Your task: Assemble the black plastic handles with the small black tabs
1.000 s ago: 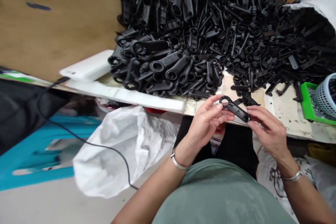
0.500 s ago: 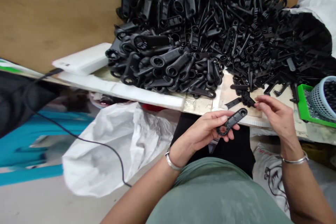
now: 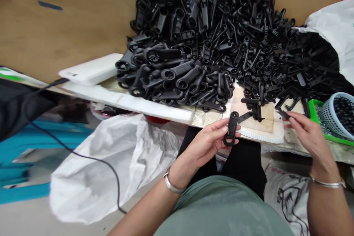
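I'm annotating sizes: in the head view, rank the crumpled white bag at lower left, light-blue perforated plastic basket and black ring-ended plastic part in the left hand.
1. Crumpled white bag
2. Light-blue basket, cut by the picture edge
3. Black ring-ended part

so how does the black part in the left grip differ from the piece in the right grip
The ringed part in the left grip has an open ring at one end; the thin piece in the right grip shows none. The ringed part looks broader, the thin piece slimmer, though partly covered. The ringed part points nearly straight up the picture; the thin piece slants. Both are black.
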The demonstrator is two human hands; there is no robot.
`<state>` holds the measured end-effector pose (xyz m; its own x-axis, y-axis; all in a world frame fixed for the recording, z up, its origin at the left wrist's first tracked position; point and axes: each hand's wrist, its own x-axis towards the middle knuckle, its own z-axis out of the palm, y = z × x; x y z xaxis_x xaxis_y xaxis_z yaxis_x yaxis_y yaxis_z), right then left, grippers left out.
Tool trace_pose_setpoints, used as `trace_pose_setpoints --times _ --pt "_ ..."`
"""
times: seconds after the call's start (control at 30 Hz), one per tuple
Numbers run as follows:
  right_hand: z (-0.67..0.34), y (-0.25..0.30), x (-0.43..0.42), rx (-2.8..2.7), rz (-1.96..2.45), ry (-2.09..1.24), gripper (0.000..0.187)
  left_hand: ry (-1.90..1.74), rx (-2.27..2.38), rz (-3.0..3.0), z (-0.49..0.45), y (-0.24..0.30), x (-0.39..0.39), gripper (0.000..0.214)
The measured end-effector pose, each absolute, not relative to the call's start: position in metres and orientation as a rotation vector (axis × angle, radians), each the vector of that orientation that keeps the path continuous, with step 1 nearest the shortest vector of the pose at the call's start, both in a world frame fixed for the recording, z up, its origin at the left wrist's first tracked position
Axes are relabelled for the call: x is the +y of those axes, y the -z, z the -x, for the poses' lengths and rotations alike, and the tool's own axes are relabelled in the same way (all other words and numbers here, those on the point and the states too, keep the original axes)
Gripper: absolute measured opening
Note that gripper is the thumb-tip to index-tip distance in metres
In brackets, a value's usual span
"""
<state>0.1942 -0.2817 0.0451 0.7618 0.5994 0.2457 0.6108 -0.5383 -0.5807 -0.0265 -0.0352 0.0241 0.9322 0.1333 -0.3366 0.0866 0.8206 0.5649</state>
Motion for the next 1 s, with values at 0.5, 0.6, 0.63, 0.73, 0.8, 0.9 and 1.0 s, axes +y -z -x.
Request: trace_pose_setpoints --times 0.5,0.6,0.63,0.73,0.8,0.9,1.0 --pt "-0.217 -0.081 -0.234 -1.667 2.403 -0.276 0.021 -0.047 0.460 -0.648 0.024 -0.027 -0.039 0.030" --pt "-0.221 -0.077 -0.236 -1.633 2.386 -0.305 0.024 -0.078 0.455 -0.634 0.027 -0.031 -0.036 0.029" --pt "-0.219 -0.078 -0.239 -1.579 2.359 -0.307 0.024 -0.086 0.451 -0.626 0.027 -0.032 -0.035 0.028" --pt "-0.198 -0.086 -0.238 -1.305 2.203 -0.282 0.024 -0.103 0.444 -0.602 0.022 -0.032 -0.036 0.029" --pt "-0.174 -0.091 -0.226 -1.139 2.032 -0.333 0.026 -0.094 0.426 -0.589 0.017 -0.031 -0.039 0.031" --pt "-0.141 -0.094 -0.196 -1.043 1.775 -0.506 0.022 -0.079 0.362 -0.595 0.010 -0.030 -0.045 0.034" --pt "-0.127 -0.089 -0.172 -1.061 1.684 -0.584 0.020 -0.090 0.327 -0.619 0.011 -0.032 -0.047 0.038"
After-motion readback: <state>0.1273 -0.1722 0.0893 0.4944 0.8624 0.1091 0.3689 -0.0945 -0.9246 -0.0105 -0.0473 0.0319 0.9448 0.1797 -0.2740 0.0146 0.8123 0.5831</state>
